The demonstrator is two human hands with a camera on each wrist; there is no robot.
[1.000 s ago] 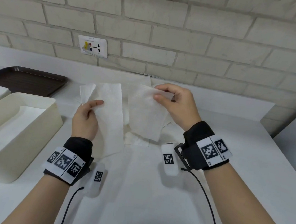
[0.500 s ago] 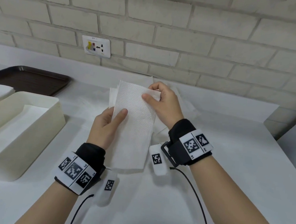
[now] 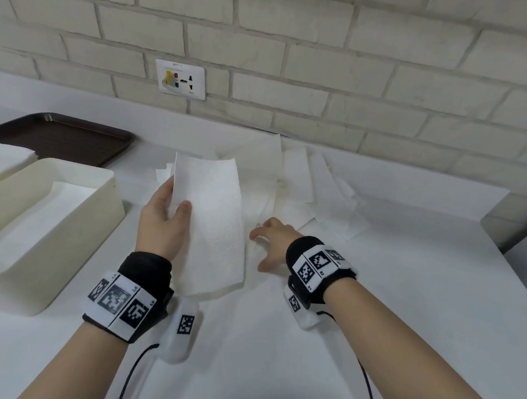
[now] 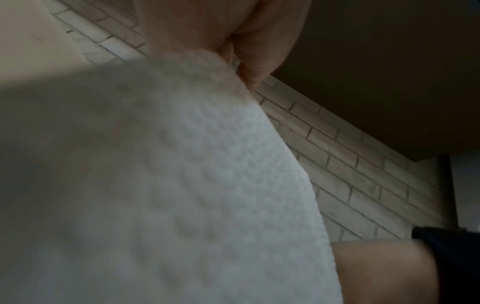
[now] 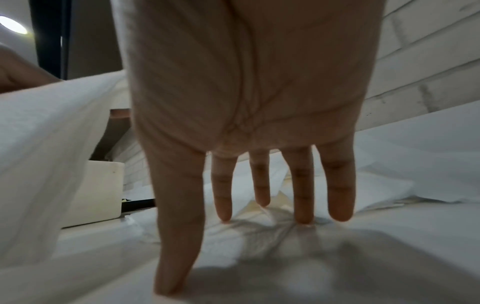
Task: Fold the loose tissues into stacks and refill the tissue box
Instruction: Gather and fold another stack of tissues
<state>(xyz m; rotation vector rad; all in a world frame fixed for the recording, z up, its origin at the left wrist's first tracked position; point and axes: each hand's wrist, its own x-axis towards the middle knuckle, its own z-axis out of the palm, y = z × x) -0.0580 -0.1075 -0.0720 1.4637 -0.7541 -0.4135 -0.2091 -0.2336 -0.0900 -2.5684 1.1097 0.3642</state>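
1. Head view – left hand [image 3: 163, 222] holds one folded tissue [image 3: 211, 223] upright above the table [image 3: 407, 293], thumb on its front face and fingers behind it.
2. Right hand [image 3: 271, 242] is spread wide, fingers straight, fingertips [image 5: 302, 220] pressing down on a loose tissue lying flat – it grips nothing.
3. Tissue box [image 3: 44, 220] sits open at the left, just beside the left hand, with a white sheet already inside.
4. Loose tissues [image 3: 321, 192] lie scattered behind the right hand, near the wall.
5. Risk: the held tissue is limp and pinched at one side only, so it may droop or unfold before reaching the box.
6. Risk: the right hand's fingers could drag or crumple the thin sheet under them, or lift two sheets at once since the pile overlaps.
7. Counts: two hands, one held tissue, one box, one dark tray [image 3: 59, 138]; the loose sheets overlap – several, exact number unclear.
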